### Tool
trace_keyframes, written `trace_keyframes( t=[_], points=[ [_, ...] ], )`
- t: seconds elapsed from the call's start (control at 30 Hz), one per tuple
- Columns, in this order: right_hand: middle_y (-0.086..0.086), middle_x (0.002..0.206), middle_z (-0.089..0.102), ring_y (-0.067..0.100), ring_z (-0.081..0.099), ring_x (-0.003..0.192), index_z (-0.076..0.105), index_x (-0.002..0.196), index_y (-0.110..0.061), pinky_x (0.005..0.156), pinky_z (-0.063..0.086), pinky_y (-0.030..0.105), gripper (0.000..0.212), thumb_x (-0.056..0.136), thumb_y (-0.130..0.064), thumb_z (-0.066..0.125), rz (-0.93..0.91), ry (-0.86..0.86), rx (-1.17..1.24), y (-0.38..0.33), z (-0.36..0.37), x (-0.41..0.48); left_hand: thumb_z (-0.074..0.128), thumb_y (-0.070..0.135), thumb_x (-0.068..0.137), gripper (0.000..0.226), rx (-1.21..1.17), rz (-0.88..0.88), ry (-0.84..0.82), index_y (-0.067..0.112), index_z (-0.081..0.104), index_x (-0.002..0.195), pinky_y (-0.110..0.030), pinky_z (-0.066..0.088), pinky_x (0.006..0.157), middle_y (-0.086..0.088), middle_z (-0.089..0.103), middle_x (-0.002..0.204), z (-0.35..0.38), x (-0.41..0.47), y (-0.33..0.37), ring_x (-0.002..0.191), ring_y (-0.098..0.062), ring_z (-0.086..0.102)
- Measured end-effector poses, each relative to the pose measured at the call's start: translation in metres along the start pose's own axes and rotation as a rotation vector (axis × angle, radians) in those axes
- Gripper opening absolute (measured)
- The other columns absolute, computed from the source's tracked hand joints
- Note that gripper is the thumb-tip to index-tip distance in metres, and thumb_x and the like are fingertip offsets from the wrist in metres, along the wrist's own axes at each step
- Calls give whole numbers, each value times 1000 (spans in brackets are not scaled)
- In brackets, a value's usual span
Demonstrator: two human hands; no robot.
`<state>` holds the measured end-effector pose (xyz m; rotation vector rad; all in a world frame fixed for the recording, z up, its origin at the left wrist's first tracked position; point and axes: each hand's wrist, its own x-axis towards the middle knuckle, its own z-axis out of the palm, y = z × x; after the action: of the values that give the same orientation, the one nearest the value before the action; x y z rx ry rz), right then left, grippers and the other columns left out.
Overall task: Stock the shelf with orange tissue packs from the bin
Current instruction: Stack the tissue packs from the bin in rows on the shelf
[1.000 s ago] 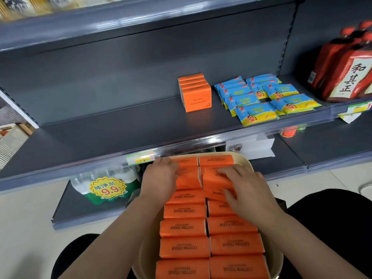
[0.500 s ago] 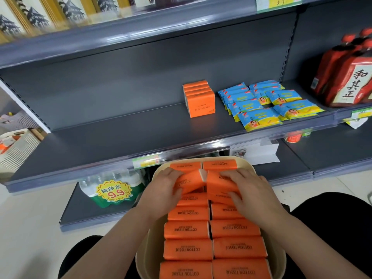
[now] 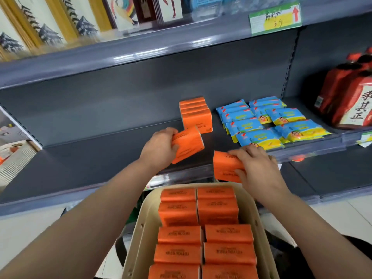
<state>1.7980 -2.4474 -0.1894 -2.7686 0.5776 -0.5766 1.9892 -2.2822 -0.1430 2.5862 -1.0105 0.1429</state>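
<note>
2 orange tissue packs held over the grey shelf point(image 3: 84, 170), 1 in each hand.

Left hand point(image 3: 161, 147) clasping a tilted pack point(image 3: 188, 144) just in front of the stocked orange row point(image 3: 196, 114); right hand point(image 3: 259, 170) gripping another pack point(image 3: 225, 168) at the shelf's front edge, beside the blue wipe packets point(image 3: 267, 121). Below, beige bin point(image 3: 261, 228) full of orange packs point(image 3: 203, 234) in 2 columns.

My right hand point(image 3: 259, 168) covers half the print on its orange pack point(image 3: 225, 168). The bin point(image 3: 259, 228) runs off the bottom edge, and the top-shelf frames point(image 3: 50, 27) are just blur.
</note>
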Motion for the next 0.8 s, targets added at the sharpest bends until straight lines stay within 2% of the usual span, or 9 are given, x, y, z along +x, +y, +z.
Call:
trace_keyframes(
  t=[0.23, 0.4, 0.63, 0.8],
  points=[
    [3, 115, 57, 30, 52, 106, 57, 123, -28, 81, 41, 44, 53, 75, -15, 72, -79, 99, -9, 13, 11, 54, 53, 17, 93, 45, 108, 26, -59, 14, 43, 137, -40, 42, 98, -11, 51, 134, 35, 81, 20, 125, -29, 45],
    [2, 112, 58, 30, 54, 103, 59, 121, -28, 77, 43, 43, 54, 71, -13, 76, -81, 146, 20, 19, 20, 64, 61, 20, 89, 53, 208, 45, -121, 16, 40, 138, -42, 43, 99, -10, 42, 139, 61, 104, 14, 129, -28, 40],
    [0, 112, 60, 29, 56, 101, 60, 118, -29, 76, 44, 43, 58, 66, -10, 79, -63, 166, 37, 26, 27, 64, 65, 21, 87, 50, 237, 88, -11, 18, 46, 134, -41, 48, 96, -7, 39, 132, 73, 120, 13, 126, -26, 39],
    [1, 108, 61, 30, 57, 99, 62, 118, -27, 76, 46, 45, 61, 64, -11, 82, -55, 182, 44, 27, 29, 65, 60, 8, 86, 48, 252, 38, 62, 14, 46, 132, -39, 50, 84, -9, 41, 128, 79, 131, 21, 120, -26, 39]
  ],
)
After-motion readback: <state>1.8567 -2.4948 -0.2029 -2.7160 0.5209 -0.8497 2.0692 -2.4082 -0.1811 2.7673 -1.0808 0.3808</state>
